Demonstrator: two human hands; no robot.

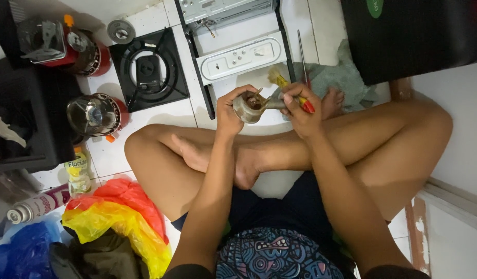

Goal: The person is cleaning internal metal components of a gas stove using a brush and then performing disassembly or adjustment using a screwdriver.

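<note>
I sit cross-legged on a white tiled floor. My left hand [229, 109] grips a round grey metal burner part [249, 106] with a rusty brown inside. My right hand [300, 111] is closed around a red-handled tool [306, 105] whose tip reaches into that part, and a yellow piece [278, 79] shows just above the fingers. Both hands are held together above my crossed shins and feet.
A black square stove grate [148, 68] lies ahead on the left beside a white panel with knobs [242, 57]. Two red-and-steel canister stoves [96, 114] stand left. A screwdriver [302, 54] lies on a grey cloth [341, 77]. Coloured plastic bags [117, 217] and a spray can [34, 206] lie at lower left.
</note>
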